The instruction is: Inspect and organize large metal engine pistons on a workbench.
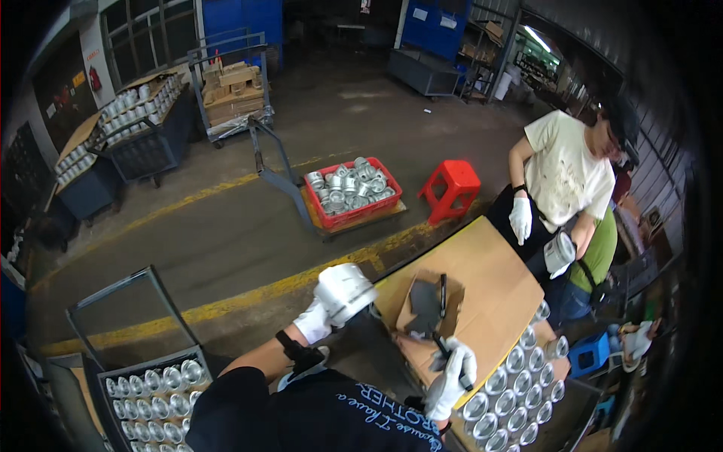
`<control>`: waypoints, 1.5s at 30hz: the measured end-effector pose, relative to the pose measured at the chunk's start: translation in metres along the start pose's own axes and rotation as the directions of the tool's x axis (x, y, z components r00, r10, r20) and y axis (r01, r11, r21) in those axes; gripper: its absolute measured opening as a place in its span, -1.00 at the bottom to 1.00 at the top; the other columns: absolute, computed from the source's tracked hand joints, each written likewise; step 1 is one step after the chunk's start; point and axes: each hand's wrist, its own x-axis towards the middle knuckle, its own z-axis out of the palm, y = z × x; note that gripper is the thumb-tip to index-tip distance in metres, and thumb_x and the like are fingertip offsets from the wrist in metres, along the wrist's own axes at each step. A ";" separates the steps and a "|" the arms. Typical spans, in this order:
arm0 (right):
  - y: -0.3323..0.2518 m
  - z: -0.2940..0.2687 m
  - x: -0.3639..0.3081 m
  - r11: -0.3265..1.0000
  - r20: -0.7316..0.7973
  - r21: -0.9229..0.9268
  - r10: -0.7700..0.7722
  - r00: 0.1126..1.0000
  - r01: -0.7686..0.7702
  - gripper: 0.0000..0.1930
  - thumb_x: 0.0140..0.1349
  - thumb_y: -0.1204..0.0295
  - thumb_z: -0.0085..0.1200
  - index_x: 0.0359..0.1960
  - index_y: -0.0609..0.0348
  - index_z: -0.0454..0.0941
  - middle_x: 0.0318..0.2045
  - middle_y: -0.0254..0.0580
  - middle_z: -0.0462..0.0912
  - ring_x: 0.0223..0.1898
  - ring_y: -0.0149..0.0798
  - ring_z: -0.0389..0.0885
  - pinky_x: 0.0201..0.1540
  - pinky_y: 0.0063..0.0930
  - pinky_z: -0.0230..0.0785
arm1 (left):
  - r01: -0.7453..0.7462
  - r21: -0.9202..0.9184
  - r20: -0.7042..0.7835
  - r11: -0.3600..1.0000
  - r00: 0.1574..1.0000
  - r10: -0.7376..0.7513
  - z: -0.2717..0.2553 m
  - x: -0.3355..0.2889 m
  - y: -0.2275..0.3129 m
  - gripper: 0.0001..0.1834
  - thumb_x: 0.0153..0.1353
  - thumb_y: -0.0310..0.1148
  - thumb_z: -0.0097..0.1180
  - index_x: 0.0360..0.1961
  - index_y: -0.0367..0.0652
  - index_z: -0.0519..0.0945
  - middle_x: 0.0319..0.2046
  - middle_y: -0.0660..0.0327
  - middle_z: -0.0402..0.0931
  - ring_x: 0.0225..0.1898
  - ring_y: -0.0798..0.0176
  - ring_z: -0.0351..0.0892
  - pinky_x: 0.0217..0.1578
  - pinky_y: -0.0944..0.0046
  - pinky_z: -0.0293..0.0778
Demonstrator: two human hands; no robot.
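Observation:
My gloved left hand grips a silvery cast metal cylinder, holding it up off the left edge of the cardboard-topped table. In my gloved right hand, above the table's near edge, is a black marker; a small grey piece by the fingers is too unclear to name. Just beyond that hand stands an open cardboard box holding dark grey sheets and another black pen-like stick.
A co-worker in white gloves holds a similar cylinder across the table. Many more stand at right and on a cart at lower left. A red crate of parts sits on a trolley near a red stool.

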 end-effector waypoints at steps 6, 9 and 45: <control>0.040 0.017 0.011 0.979 -0.299 -0.121 0.122 0.946 -0.165 -0.69 0.36 0.21 -0.01 -0.28 0.26 0.53 -0.64 -0.21 0.52 -0.71 -0.51 0.35 -0.64 -0.70 0.11 | 0.378 -0.246 -0.503 0.893 0.738 -0.451 -0.101 0.115 0.043 -0.63 0.37 0.00 -0.18 -0.57 0.17 0.39 -0.75 0.43 0.13 -0.76 0.38 0.00 -0.74 0.37 0.03; 0.046 0.033 0.029 0.962 -0.379 -0.169 0.138 0.915 -0.215 -0.66 0.36 0.17 -0.03 -0.26 0.25 0.53 -0.68 -0.28 0.47 -0.72 -0.55 0.29 -0.66 -0.70 0.03 | 0.367 -0.456 -0.575 0.811 0.573 -0.583 -0.118 0.167 0.067 -0.56 0.33 0.06 -0.18 -0.66 0.15 0.26 -0.74 0.37 0.02 -0.77 0.33 -0.01 -0.72 0.29 0.02; 0.052 0.293 0.155 0.591 -0.518 -0.084 0.662 0.542 -0.803 -0.82 0.22 0.26 0.04 -0.49 0.01 0.44 -0.71 -0.30 0.41 -0.74 -0.34 0.36 -0.72 -0.50 0.20 | -0.450 -0.421 -0.639 0.788 0.763 0.094 -0.346 0.567 0.163 -0.76 0.34 -0.19 -0.06 -0.07 0.11 0.60 -0.09 0.31 0.61 -0.22 0.33 0.64 -0.20 0.34 0.54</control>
